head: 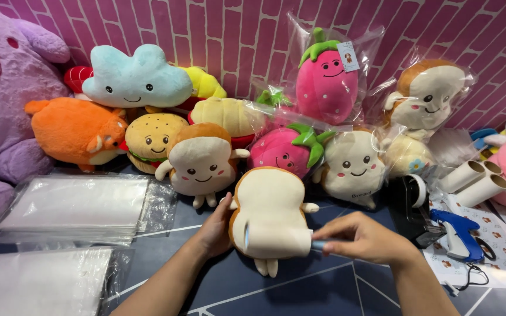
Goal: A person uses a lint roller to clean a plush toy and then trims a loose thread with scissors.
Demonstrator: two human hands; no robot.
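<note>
Apparently toast plush [270, 213] between left grip [215, 231] and right grip [361, 237].

A dark blue tabletop with pale lines [265, 292] is covered: stacked clear plastic bags [74, 205] lie left, plush food toys [200, 161] behind them.

Two bare arms come up from the bottom of the frame. The left hand [215, 231] and right hand [361, 237] wear no sleeves, rings or gloves.

Blue cloud plush [137, 77], bagged strawberry plush [327, 82], clear bag stack [74, 205], blue tagging gun [457, 233] on dark table [323, 292].
</note>
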